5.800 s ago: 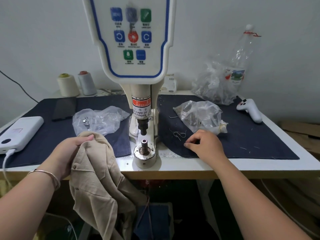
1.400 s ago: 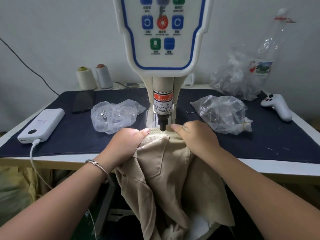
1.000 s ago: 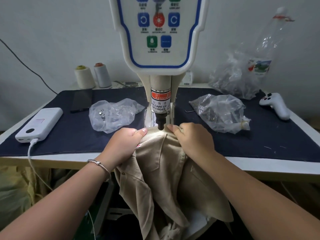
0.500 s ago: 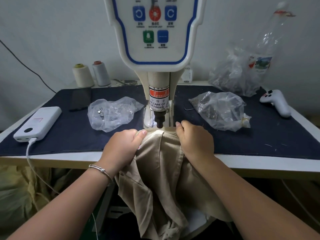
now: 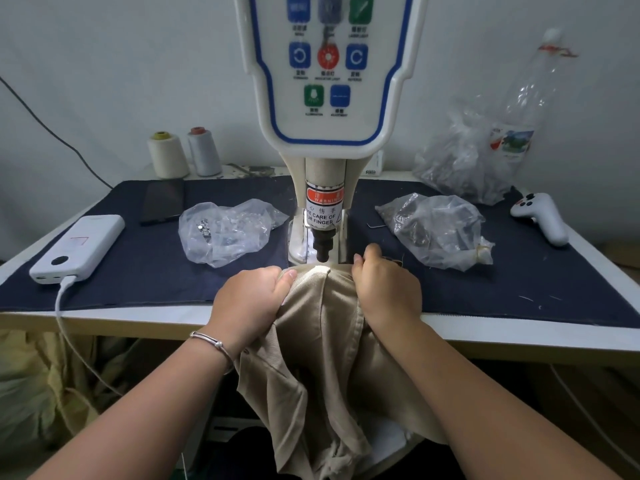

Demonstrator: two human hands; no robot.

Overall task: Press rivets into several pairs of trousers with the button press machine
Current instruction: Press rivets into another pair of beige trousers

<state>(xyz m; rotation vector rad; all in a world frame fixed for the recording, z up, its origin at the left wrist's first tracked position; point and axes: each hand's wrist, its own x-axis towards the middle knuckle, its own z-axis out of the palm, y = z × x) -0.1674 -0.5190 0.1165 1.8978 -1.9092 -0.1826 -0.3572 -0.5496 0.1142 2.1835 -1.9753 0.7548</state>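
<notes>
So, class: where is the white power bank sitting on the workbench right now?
In the head view, the white power bank lies at the table's left edge on the dark blue mat, left of the clear plastic bag, with a white cable plugged into its near end.

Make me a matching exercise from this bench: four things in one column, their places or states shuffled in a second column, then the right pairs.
Things
1. power bank
2. thread cones
3. game controller
4. beige trousers

Places or states
A. gripped by both hands under the press head
B. far right on the dark mat
C. left table edge, white cable plugged in
D. upright at the back left, by the wall

Pairs: 1-C, 2-D, 3-B, 4-A
</notes>
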